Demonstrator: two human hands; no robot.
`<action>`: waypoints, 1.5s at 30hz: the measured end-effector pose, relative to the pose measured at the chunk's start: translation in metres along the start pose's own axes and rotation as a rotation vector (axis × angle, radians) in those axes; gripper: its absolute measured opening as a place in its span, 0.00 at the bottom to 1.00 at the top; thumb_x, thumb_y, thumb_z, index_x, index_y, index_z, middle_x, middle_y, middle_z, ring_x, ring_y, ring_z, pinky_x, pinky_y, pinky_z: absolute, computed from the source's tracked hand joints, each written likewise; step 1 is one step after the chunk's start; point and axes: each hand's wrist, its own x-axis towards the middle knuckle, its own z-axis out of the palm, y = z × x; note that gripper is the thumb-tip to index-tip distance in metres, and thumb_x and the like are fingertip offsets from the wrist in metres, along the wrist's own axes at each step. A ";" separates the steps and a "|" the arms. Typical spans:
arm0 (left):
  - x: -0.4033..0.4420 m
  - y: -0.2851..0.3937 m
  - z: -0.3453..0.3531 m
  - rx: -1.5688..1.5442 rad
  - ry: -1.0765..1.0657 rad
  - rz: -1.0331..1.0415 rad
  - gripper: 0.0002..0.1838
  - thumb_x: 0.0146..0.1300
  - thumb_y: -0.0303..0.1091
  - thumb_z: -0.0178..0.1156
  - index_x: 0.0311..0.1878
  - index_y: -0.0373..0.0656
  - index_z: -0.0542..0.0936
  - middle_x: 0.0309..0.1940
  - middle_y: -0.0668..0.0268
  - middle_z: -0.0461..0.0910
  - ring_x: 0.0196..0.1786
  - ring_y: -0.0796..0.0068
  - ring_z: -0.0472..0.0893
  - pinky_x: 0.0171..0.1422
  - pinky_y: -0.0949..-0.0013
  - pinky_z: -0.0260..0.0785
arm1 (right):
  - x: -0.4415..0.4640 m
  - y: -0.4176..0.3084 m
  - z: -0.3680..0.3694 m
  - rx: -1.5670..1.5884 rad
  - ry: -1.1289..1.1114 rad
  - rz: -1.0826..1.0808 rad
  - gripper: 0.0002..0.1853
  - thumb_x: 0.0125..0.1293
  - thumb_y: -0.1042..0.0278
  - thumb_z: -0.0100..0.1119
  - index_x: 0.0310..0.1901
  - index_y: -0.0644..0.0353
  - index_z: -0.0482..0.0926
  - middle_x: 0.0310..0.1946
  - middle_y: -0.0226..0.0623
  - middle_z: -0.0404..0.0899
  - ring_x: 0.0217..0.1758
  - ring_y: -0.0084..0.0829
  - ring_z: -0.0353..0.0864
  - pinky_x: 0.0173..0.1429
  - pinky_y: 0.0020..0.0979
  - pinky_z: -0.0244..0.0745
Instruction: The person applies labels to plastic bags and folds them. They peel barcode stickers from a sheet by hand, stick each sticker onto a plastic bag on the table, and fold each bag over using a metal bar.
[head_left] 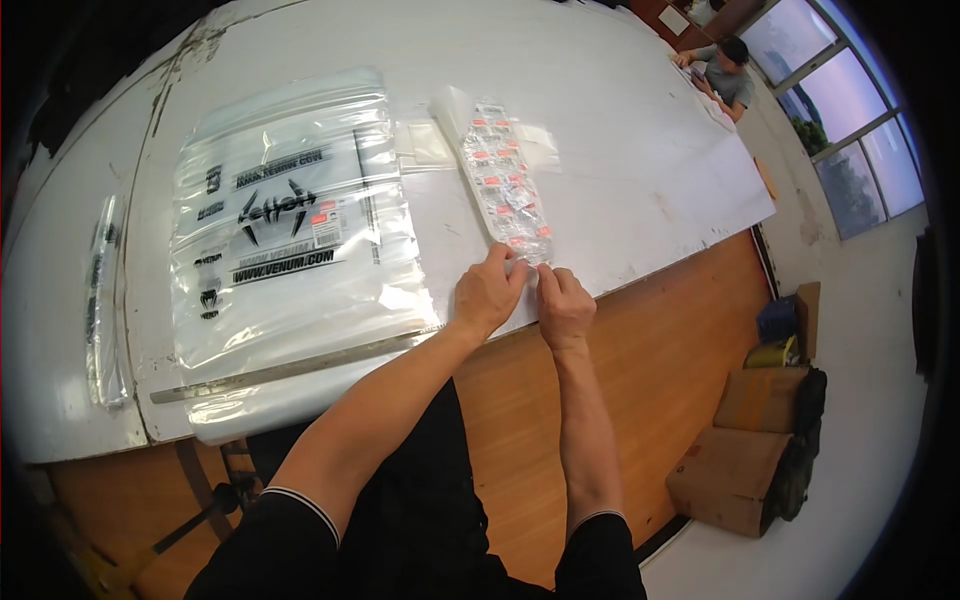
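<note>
A long strip of clear stickers (497, 165) with red and black print lies on the white table, its near end at the table's front edge. My left hand (488, 292) is closed, pinching the strip's near end. Close beside it, my right hand (566, 308) is also closed in a pinch at the same end. What sits right between the fingertips is too small to make out. To the left lies a stack of clear printed plastic bags (290, 300), with a similar red-marked sticker (326, 222) on the top bag.
A flat metal bar (285, 370) crosses the stack's near edge. Clear rolled plastic (103, 300) lies at far left. Translucent pieces (430, 147) rest beside the strip. Another person (725, 78) sits at the far right corner. Cardboard boxes (728, 480) stand on the floor at right.
</note>
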 end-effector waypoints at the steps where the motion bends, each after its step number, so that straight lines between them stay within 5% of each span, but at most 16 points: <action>1: 0.000 -0.001 -0.002 0.031 0.011 -0.009 0.20 0.70 0.49 0.59 0.52 0.41 0.78 0.29 0.49 0.86 0.38 0.41 0.86 0.46 0.46 0.77 | 0.000 -0.001 -0.001 0.007 -0.004 -0.004 0.13 0.60 0.71 0.65 0.47 0.50 0.83 0.31 0.28 0.75 0.29 0.31 0.80 0.29 0.34 0.76; 8: 0.011 -0.008 -0.010 -0.027 0.010 -0.120 0.20 0.69 0.48 0.56 0.49 0.39 0.79 0.34 0.44 0.86 0.40 0.37 0.85 0.49 0.45 0.76 | -0.007 -0.011 -0.005 0.015 -0.037 -0.051 0.08 0.60 0.71 0.64 0.42 0.52 0.81 0.29 0.28 0.73 0.28 0.31 0.79 0.29 0.34 0.75; 18: -0.021 0.016 -0.016 -0.457 -0.051 -0.371 0.30 0.63 0.30 0.63 0.66 0.31 0.65 0.33 0.54 0.84 0.28 0.67 0.86 0.28 0.66 0.78 | -0.038 -0.020 -0.035 0.054 -0.117 -0.033 0.08 0.61 0.71 0.66 0.42 0.53 0.82 0.32 0.29 0.76 0.30 0.33 0.80 0.30 0.35 0.75; 21: -0.026 0.002 -0.009 -0.455 -0.066 -0.365 0.34 0.61 0.24 0.63 0.69 0.30 0.63 0.35 0.53 0.83 0.26 0.67 0.86 0.27 0.67 0.79 | -0.051 -0.025 -0.038 0.153 -0.028 0.126 0.11 0.67 0.67 0.67 0.49 0.55 0.83 0.38 0.32 0.80 0.31 0.33 0.80 0.33 0.32 0.77; 27: -0.028 0.004 -0.013 -0.308 -0.138 -0.311 0.38 0.60 0.23 0.62 0.73 0.29 0.60 0.33 0.53 0.84 0.30 0.68 0.86 0.32 0.68 0.83 | -0.076 -0.028 -0.046 1.041 0.005 1.422 0.16 0.75 0.60 0.63 0.57 0.60 0.80 0.42 0.34 0.82 0.34 0.24 0.79 0.33 0.27 0.75; 30: -0.030 0.009 -0.013 -0.254 -0.152 -0.301 0.39 0.60 0.22 0.62 0.75 0.30 0.58 0.33 0.53 0.85 0.29 0.67 0.87 0.33 0.67 0.83 | -0.078 -0.016 -0.046 1.540 0.000 1.679 0.14 0.75 0.62 0.62 0.55 0.61 0.80 0.41 0.32 0.82 0.34 0.22 0.78 0.31 0.24 0.74; 35: -0.038 0.021 -0.023 -0.211 -0.175 -0.313 0.41 0.61 0.21 0.61 0.77 0.30 0.55 0.33 0.53 0.86 0.28 0.69 0.87 0.31 0.69 0.82 | -0.078 -0.005 -0.035 1.866 -0.034 1.736 0.09 0.75 0.65 0.62 0.50 0.59 0.80 0.37 0.30 0.81 0.32 0.21 0.77 0.27 0.19 0.71; 38: -0.040 0.015 -0.024 -0.176 -0.162 -0.271 0.40 0.61 0.23 0.62 0.76 0.31 0.56 0.33 0.49 0.86 0.28 0.61 0.87 0.33 0.62 0.82 | -0.077 -0.001 -0.035 1.932 -0.043 1.742 0.08 0.75 0.65 0.61 0.49 0.58 0.80 0.35 0.29 0.81 0.31 0.21 0.77 0.26 0.18 0.70; 41: -0.045 0.013 -0.024 0.459 -0.132 0.017 0.35 0.62 0.29 0.64 0.72 0.37 0.65 0.36 0.48 0.86 0.35 0.53 0.88 0.41 0.55 0.81 | -0.071 -0.003 -0.039 1.865 -0.028 1.676 0.07 0.75 0.65 0.62 0.48 0.58 0.80 0.34 0.28 0.81 0.30 0.20 0.77 0.26 0.18 0.69; 44: -0.055 0.018 -0.008 0.423 0.057 0.349 0.22 0.63 0.35 0.65 0.60 0.42 0.77 0.40 0.51 0.86 0.44 0.50 0.86 0.48 0.51 0.79 | -0.065 -0.007 -0.046 1.813 -0.023 1.605 0.07 0.75 0.65 0.62 0.48 0.58 0.80 0.33 0.27 0.81 0.30 0.18 0.76 0.27 0.19 0.68; 45: -0.055 0.022 -0.003 0.361 -0.026 0.322 0.19 0.64 0.36 0.64 0.57 0.42 0.80 0.41 0.52 0.86 0.45 0.51 0.86 0.48 0.52 0.78 | -0.065 -0.008 -0.047 1.804 -0.028 1.587 0.07 0.75 0.65 0.63 0.48 0.58 0.80 0.33 0.27 0.81 0.30 0.18 0.76 0.27 0.19 0.68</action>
